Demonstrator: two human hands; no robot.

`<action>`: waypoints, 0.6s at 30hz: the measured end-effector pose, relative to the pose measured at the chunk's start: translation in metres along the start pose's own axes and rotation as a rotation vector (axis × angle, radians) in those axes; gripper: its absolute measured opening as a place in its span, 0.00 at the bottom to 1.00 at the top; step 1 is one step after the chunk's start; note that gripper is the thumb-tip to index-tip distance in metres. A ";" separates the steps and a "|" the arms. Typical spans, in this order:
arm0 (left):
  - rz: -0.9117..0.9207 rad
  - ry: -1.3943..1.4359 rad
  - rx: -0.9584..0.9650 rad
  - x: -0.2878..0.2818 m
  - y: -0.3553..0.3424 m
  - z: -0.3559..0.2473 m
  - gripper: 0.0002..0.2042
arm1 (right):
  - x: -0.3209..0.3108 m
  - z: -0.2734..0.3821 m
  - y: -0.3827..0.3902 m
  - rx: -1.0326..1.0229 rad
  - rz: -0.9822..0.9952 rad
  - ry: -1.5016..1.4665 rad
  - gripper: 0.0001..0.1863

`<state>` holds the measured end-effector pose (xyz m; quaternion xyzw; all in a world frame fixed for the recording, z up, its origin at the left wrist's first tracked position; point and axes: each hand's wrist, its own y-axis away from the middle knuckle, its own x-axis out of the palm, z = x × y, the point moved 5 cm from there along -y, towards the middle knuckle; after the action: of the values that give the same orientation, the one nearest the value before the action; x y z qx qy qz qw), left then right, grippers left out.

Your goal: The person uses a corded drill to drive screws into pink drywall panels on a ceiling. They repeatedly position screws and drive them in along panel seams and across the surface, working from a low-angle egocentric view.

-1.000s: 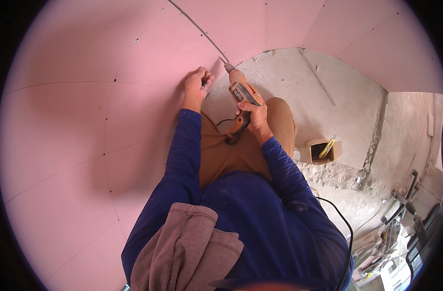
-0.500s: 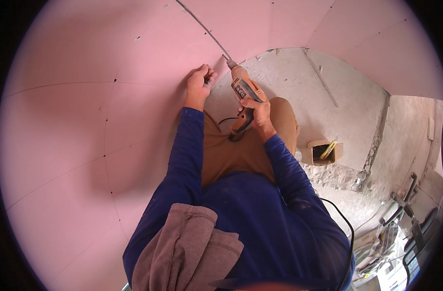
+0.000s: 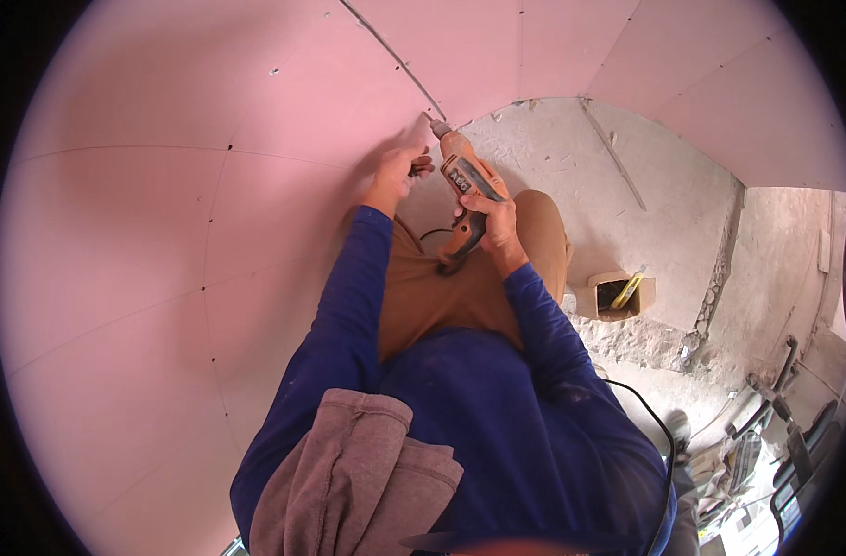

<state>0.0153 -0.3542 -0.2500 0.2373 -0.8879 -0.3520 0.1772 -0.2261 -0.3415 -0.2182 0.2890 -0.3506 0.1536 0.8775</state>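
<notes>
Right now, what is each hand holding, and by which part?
The right hand grips the orange drill by its handle. The left hand seems to hold something small and dark, too unclear to tell.

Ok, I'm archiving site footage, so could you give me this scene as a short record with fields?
Right hand: grips orange-and-black power drill
Left hand: fingers curled, beside pink drywall; contents unclear
Drill bit: points toward the drywall near a dark seam; contact unclear
Concrete floor: open cardboard box holding yellow utility knife
Clothing: blue long-sleeved top, brown trousers
</notes>
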 end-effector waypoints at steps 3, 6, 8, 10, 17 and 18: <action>0.141 0.091 -0.016 0.022 -0.005 0.014 0.19 | -0.007 -0.010 0.000 0.138 -0.014 -0.096 0.32; 0.223 0.140 0.018 0.041 -0.009 0.018 0.19 | -0.016 -0.011 0.000 0.178 0.023 -0.179 0.29; 0.239 0.081 0.015 0.049 -0.012 0.020 0.19 | -0.021 -0.010 0.000 0.197 0.041 -0.201 0.28; 0.216 0.083 0.017 0.053 -0.015 0.022 0.19 | -0.026 -0.008 0.000 0.220 0.051 -0.211 0.28; 0.119 0.025 0.131 0.056 -0.025 0.026 0.16 | -0.027 -0.008 -0.006 0.227 0.002 -0.137 0.26; 0.118 0.017 0.112 0.053 -0.025 0.025 0.16 | -0.027 -0.007 -0.008 0.198 0.007 -0.113 0.26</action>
<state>-0.0331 -0.3860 -0.2771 0.1973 -0.9171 -0.2887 0.1914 -0.2380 -0.3451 -0.2443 0.3811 -0.3835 0.1739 0.8231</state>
